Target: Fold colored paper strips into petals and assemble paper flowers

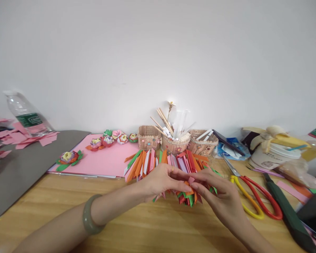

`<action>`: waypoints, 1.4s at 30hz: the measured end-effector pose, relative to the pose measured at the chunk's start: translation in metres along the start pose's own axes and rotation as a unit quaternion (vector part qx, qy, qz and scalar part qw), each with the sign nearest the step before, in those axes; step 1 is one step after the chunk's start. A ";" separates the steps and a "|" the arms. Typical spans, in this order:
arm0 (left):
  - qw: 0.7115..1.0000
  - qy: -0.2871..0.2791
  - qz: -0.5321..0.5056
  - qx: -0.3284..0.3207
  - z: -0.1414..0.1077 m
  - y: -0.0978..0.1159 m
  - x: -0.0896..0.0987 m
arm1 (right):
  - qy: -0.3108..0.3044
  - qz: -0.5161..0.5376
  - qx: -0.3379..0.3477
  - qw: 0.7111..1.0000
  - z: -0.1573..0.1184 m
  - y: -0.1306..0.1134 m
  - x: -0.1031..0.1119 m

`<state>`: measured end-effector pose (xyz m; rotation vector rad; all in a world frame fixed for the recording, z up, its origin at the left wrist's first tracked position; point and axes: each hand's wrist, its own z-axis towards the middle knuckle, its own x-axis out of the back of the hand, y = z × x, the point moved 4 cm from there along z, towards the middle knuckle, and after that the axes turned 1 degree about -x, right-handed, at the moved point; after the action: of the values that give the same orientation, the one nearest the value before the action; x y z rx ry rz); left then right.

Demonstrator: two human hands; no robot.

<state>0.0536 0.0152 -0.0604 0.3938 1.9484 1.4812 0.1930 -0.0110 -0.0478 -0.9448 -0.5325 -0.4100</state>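
Close together at the middle of the table, my left hand (pixel 162 182) and my right hand (pixel 219 189) both pinch a small folded paper piece (pixel 191 180), pink with some orange beside it. Thumb and fingers of each hand are closed around it, and part of it is hidden by them. Just below lies a bunch of orange, green and red folded strips (pixel 186 200). Behind my hands stands a row of folded paper strips (pixel 138 168) in orange, pink, white, green and red. A green bangle (pixel 91 215) circles my left wrist.
Decorated baskets (pixel 149 137) with sticks stand against the wall. Paper flowers (pixel 68 158) rest on pink paper (pixel 94 167) at left, near a plastic bottle (pixel 28 116). Scissors (pixel 252 196), a dark green tool (pixel 287 211) and a banana peel on a white cup (pixel 274 156) lie right.
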 end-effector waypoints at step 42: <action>0.992 0.025 0.114 -0.039 0.005 0.002 0.011 | -0.113 0.250 -0.243 0.930 0.001 0.011 -0.013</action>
<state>0.0486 0.0263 -0.0625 0.5641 1.9269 1.7210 0.1881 -0.0026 -0.0625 -1.5728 -0.3801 0.0414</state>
